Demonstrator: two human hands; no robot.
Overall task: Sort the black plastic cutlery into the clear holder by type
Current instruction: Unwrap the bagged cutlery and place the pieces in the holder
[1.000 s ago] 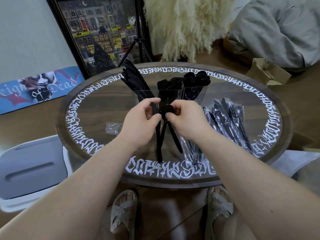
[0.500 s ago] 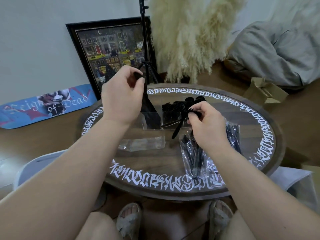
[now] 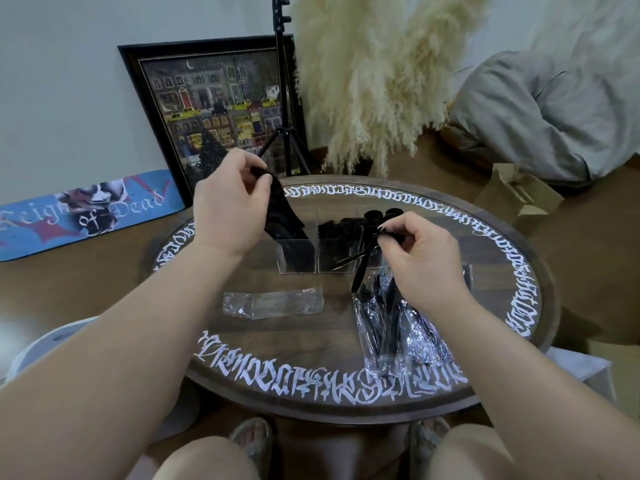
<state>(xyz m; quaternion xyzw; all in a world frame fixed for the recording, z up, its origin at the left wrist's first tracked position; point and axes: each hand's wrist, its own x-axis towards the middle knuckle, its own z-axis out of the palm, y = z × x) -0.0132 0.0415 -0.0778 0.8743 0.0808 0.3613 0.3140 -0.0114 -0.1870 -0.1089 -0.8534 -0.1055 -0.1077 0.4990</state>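
Cutlery split now: bundle that both hands held together a second ago is divided. Left hand [image 3: 227,206] fingers pinching knife [image 3: 277,206] over clear holder [image 3: 298,259] left compartment, right hand [image 3: 420,258] fingers gripping two pieces [image 3: 360,271] in front of holder. Type-sorting underway.

Through the head camera I saw two bare forearms, no sleeves reaching into view, no watch, ring or bracelet that I could make out. The left hand [image 3: 228,206] and right hand [image 3: 420,261] wore no gloves. Lower down, the knees were bare, with the edge of light beige shorts [image 3: 460,455] showing, and pale grey-beige woven sandals [image 3: 252,441] covered the feet.
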